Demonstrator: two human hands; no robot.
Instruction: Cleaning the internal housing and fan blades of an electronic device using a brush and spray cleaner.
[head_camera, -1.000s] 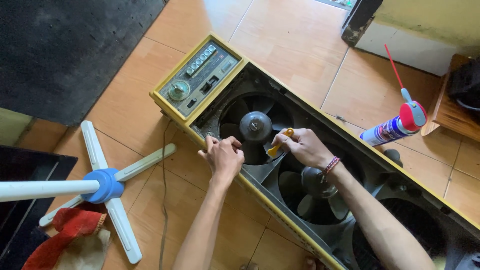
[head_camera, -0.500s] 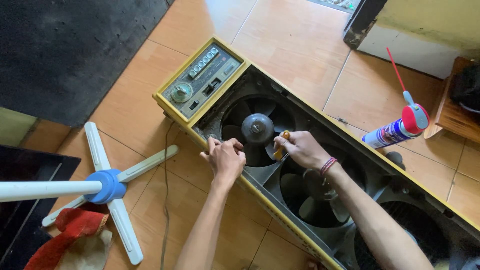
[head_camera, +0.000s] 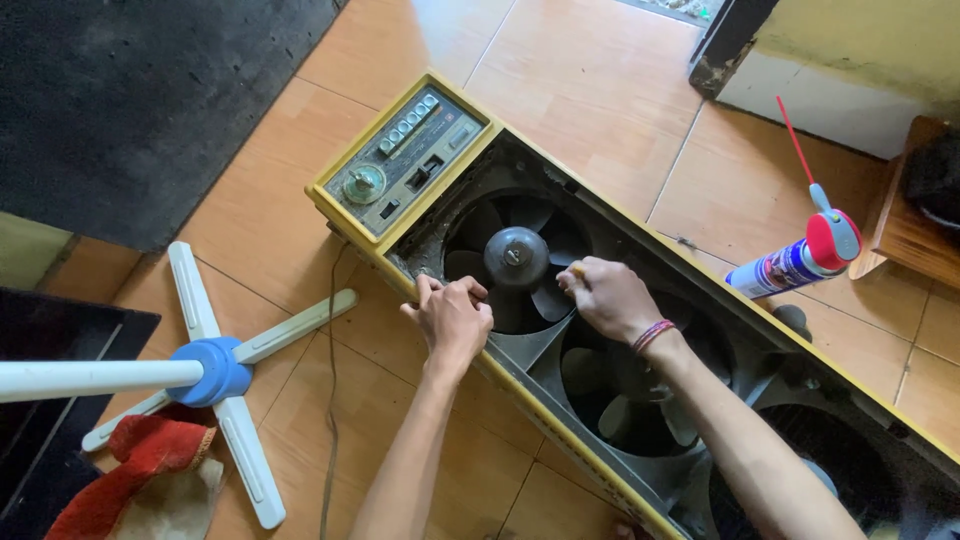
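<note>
Lying on its back on the orange tiled floor (head_camera: 620, 60), a long yellow fan unit (head_camera: 345, 215) with several dark blades in a row fills the middle of the head view. Its left hand (head_camera: 452, 318) is clenched over the near yellow edge of the housing, fingers curled into the opening just beside the first fan. The right hand (head_camera: 607, 298) is closed around a small yellow-handled tool (head_camera: 577, 268), of which only a tip shows above the knuckles; what kind of tool it is cannot be told. That hand sits just right of the round grey hub (head_camera: 516, 257) of the first fan, over the rib between the first and second fans, and a pink and blue wristband (head_camera: 652, 334) circles its wrist.

At the unit's far-left end is a control panel (head_camera: 410, 160) with a dial, a row of push buttons and small switches. A thin cord (head_camera: 330, 400) runs from the unit down across the tiles. Left of it lies a white pole with a blue collar and cross-shaped feet (head_camera: 215, 368), resting partly on a red cloth (head_camera: 140, 465). A spray can (head_camera: 795, 262) with a red cap and thin red straw lies right of the unit, near a wooden piece (head_camera: 905, 225). A dark mat (head_camera: 120, 100) covers the upper left.
</note>
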